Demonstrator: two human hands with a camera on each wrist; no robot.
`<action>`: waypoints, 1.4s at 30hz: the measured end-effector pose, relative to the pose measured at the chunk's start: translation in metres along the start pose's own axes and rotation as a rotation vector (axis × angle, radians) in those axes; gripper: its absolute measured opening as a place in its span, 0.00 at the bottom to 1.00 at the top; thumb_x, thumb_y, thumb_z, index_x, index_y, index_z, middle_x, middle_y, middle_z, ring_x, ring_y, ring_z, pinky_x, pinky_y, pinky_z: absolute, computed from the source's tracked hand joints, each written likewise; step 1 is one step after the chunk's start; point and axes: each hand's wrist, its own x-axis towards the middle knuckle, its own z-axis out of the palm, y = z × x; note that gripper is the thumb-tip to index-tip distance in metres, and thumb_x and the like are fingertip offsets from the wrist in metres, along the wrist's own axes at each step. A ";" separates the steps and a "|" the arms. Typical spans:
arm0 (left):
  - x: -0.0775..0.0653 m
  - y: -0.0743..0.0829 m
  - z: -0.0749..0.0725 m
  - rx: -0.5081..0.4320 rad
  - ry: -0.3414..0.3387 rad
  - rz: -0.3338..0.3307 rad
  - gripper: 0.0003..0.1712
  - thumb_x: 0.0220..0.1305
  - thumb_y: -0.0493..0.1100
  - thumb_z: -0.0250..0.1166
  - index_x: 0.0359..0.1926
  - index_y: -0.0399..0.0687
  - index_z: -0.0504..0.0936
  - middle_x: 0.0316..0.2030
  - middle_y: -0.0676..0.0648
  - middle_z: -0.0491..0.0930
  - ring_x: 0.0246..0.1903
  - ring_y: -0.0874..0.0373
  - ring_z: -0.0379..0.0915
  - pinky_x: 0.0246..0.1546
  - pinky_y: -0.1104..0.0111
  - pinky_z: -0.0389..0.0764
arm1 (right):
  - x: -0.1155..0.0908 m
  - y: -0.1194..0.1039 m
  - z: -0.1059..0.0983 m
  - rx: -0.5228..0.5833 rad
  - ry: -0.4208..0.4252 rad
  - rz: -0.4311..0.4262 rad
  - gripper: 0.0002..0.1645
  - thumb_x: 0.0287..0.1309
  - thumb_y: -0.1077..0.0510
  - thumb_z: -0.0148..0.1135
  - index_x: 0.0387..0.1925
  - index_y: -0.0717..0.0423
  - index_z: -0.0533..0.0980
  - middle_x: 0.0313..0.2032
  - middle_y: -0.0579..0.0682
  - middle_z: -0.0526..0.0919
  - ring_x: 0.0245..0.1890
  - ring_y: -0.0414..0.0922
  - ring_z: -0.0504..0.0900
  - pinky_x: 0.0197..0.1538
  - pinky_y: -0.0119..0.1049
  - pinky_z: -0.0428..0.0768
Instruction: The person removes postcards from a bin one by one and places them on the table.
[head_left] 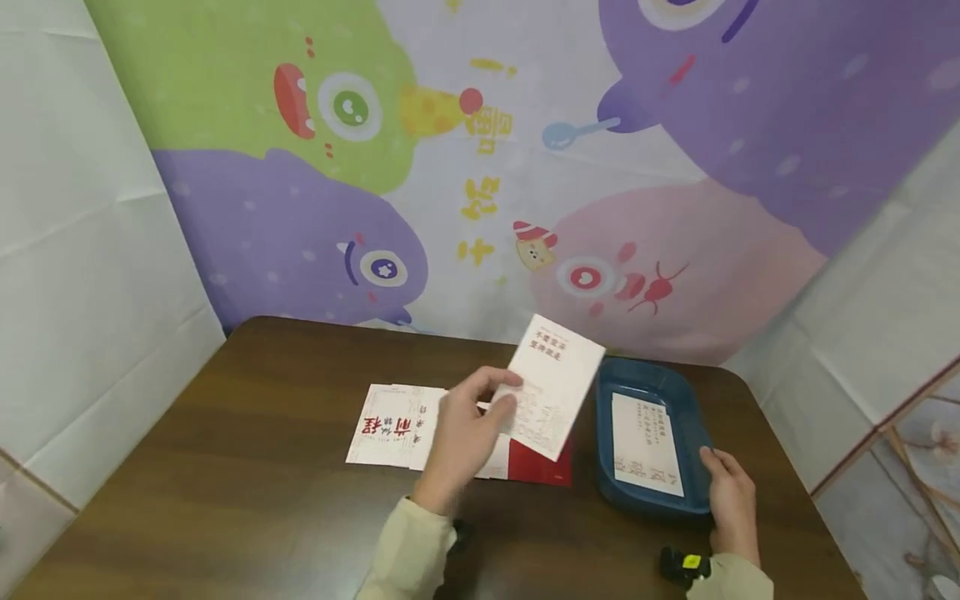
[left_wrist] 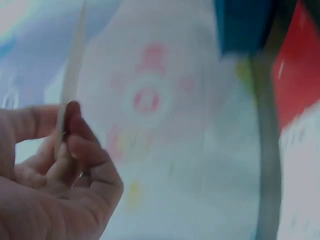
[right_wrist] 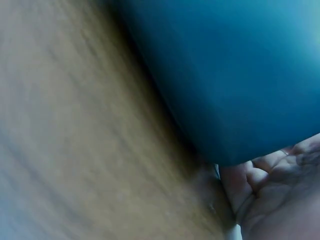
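Observation:
My left hand (head_left: 467, 429) pinches a white card (head_left: 558, 379) between thumb and fingers, raised above the table. Red characters and a pale line drawing show on its face. Seen from the left wrist, the card is nearly edge-on, a thin pale strip (left_wrist: 74, 60). At the right, my right hand (head_left: 731, 500) grips the near right side of a blue tray (head_left: 697, 429). The right wrist view has its fingers (right_wrist: 265, 175) against the tray's outer side, partly hidden. Inside the tray lies another printed white card (head_left: 647, 442).
Behind and below the left hand lie a white card with red characters (head_left: 390, 425) and a red card (head_left: 536, 463), partly covered. All stand on a dark brown wooden table (head_left: 247, 467). A cartoon-printed cloth (head_left: 465, 233) hangs behind the table's back edge.

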 end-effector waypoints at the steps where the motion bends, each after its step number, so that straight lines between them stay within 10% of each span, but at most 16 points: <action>1: 0.004 -0.003 -0.012 0.024 0.019 -0.004 0.13 0.60 0.32 0.63 0.41 0.53 0.85 0.33 0.47 0.85 0.30 0.55 0.78 0.27 0.63 0.79 | 0.000 0.000 0.000 0.001 -0.001 0.006 0.45 0.68 0.38 0.46 0.70 0.68 0.55 0.74 0.70 0.47 0.73 0.66 0.43 0.71 0.65 0.42; 9: 0.012 -0.023 -0.122 0.271 0.105 -0.111 0.20 0.62 0.34 0.64 0.55 0.49 0.77 0.36 0.40 0.86 0.30 0.51 0.79 0.29 0.61 0.77 | -0.002 -0.001 0.006 0.003 0.004 0.022 0.46 0.67 0.36 0.47 0.71 0.68 0.55 0.74 0.69 0.48 0.73 0.66 0.43 0.71 0.66 0.41; 17: -0.004 -0.056 -0.204 0.453 0.015 -0.295 0.32 0.65 0.36 0.61 0.69 0.38 0.62 0.48 0.29 0.82 0.47 0.39 0.78 0.40 0.52 0.78 | 0.000 -0.005 0.010 -0.003 0.004 0.004 0.46 0.67 0.37 0.47 0.71 0.68 0.55 0.74 0.70 0.49 0.73 0.66 0.45 0.71 0.65 0.44; 28: 0.001 -0.097 -0.183 0.546 -0.096 -0.381 0.28 0.59 0.34 0.64 0.61 0.32 0.70 0.40 0.32 0.84 0.30 0.52 0.78 0.28 0.61 0.78 | 0.001 -0.006 0.002 0.009 0.009 0.013 0.47 0.67 0.37 0.47 0.71 0.69 0.53 0.74 0.70 0.47 0.73 0.66 0.43 0.71 0.65 0.42; 42: 0.001 -0.112 -0.179 0.720 -0.083 -0.382 0.27 0.55 0.38 0.63 0.56 0.30 0.73 0.42 0.28 0.82 0.40 0.36 0.77 0.41 0.42 0.76 | 0.000 -0.006 0.001 -0.016 0.013 -0.012 0.46 0.68 0.37 0.46 0.70 0.70 0.55 0.73 0.72 0.50 0.72 0.67 0.45 0.71 0.66 0.44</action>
